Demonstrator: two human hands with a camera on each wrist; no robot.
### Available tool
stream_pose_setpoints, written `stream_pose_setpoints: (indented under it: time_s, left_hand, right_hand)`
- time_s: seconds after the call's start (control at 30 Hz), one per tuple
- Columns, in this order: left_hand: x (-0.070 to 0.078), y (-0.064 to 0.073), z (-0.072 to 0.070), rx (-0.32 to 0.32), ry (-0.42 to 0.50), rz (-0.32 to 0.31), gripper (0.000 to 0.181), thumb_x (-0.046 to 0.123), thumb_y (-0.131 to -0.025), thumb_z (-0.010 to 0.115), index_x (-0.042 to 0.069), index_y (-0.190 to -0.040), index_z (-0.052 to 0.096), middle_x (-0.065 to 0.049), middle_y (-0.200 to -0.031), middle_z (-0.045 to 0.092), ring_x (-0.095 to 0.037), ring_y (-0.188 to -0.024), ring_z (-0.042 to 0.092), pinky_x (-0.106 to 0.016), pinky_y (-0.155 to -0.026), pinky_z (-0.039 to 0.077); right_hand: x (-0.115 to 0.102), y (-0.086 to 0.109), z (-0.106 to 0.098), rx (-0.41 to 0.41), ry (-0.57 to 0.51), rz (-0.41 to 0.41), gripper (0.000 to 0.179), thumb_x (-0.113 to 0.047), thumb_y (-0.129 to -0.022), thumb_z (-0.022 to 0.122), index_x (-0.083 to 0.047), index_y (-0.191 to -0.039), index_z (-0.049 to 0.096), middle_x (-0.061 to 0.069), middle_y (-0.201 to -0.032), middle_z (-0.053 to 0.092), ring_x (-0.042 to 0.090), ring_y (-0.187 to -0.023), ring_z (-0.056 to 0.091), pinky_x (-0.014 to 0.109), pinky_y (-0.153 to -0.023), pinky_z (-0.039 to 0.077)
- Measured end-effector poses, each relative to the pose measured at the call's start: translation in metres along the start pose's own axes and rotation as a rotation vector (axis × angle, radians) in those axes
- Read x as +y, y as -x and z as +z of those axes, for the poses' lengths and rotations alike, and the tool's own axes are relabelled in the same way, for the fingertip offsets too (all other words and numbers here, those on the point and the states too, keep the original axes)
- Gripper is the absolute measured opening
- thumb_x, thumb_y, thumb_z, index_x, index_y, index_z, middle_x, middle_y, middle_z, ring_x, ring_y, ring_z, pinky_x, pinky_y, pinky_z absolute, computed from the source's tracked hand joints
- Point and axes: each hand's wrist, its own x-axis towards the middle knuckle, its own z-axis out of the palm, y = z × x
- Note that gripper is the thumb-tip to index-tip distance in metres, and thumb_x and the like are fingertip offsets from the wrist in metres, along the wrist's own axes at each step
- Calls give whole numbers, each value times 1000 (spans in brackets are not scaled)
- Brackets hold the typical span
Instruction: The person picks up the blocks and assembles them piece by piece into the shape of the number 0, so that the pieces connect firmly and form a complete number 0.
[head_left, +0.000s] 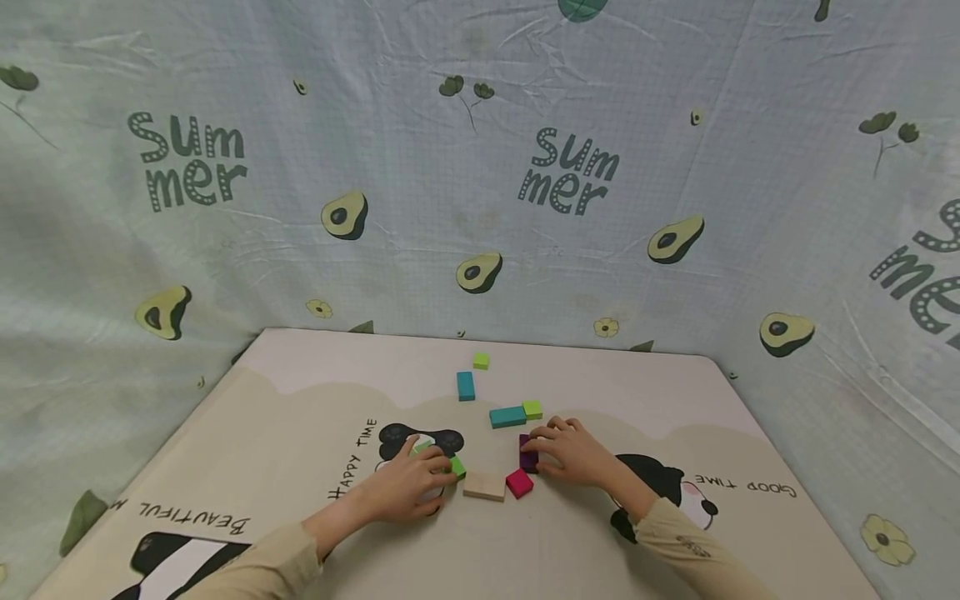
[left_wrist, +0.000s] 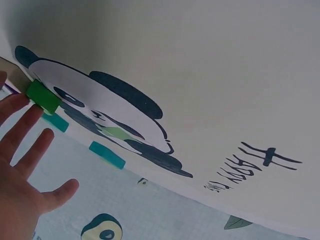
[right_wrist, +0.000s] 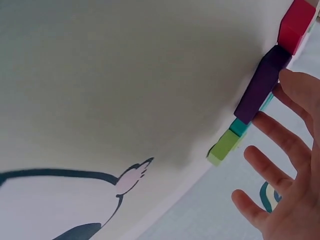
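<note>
On the printed tabletop my left hand (head_left: 408, 487) touches a bright green block (left_wrist: 44, 97) with its fingertips, the other fingers spread. Beside that block lies a pale wooden block (head_left: 484, 487), with a red block (head_left: 519, 483) at its right end. Fingers of my right hand (head_left: 572, 452) rest against a dark purple block (right_wrist: 261, 86), which lies just beyond the red one. The hand's remaining fingers are extended and apart. Past the purple block, a teal block (head_left: 507, 417) and a lime cube (head_left: 532, 409) lie end to end. Together these blocks make a curved row.
Another teal block (head_left: 466, 386) and another lime cube (head_left: 481, 361) lie farther back on the table (head_left: 300, 400). A cloth backdrop (head_left: 420, 167) with avocado prints hangs behind the table and along its sides. Panda drawings and lettering decorate the tabletop.
</note>
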Motion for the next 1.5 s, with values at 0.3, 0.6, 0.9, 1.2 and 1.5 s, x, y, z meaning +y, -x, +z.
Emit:
stream_pose_setpoints:
  time_s: [0.3, 0.6, 0.9, 1.2, 1.5]
  left_hand:
    - [-2, -7, 0, 42, 5, 33, 18, 25, -82, 60, 20, -99, 64, 2, -100, 57, -15, -99, 48, -54, -87, 41]
    - [-27, -25, 4, 133, -35, -33, 20, 22, -83, 60, 15, -102, 62, 0, -100, 59, -18, -100, 52, -50, -87, 41]
    - [-63, -56, 24, 93, -28, -269, 29, 20, -83, 62, 10, -110, 59, -6, -106, 59, -24, -101, 52, -50, -85, 41]
    - [-72, -82, 42, -8, 14, -414, 40, 26, -88, 54, 11, -124, 50, -11, -128, 48, -30, -119, 41, -60, -88, 37]
    - [-92, -108, 69, -265, 18, -570, 60, 47, -89, 43, 29, -142, 20, -2, -148, 23, -26, -137, 19, -61, -101, 23]
  right_hand:
    - [-1, -3, -4, 7, -64, 0, 31, -30, -81, 63, -25, -111, 59, 0, -115, 59, 20, -100, 48, 44, -83, 40]
    - [-1, -4, -5, -10, -91, 16, 30, -29, -81, 64, -24, -110, 60, 0, -114, 59, 19, -99, 47, 43, -82, 40]
    - [-3, -5, -4, -1, -74, 21, 29, -29, -80, 64, -24, -109, 60, 0, -114, 58, 19, -99, 48, 43, -81, 40]
    - [-5, -4, -4, -25, -105, 41, 30, -27, -80, 64, -24, -110, 60, 0, -115, 58, 19, -100, 47, 43, -83, 39]
    - [-8, -3, -7, -24, -94, 45, 31, -27, -82, 63, -24, -112, 59, 1, -116, 57, 19, -101, 48, 43, -84, 40]
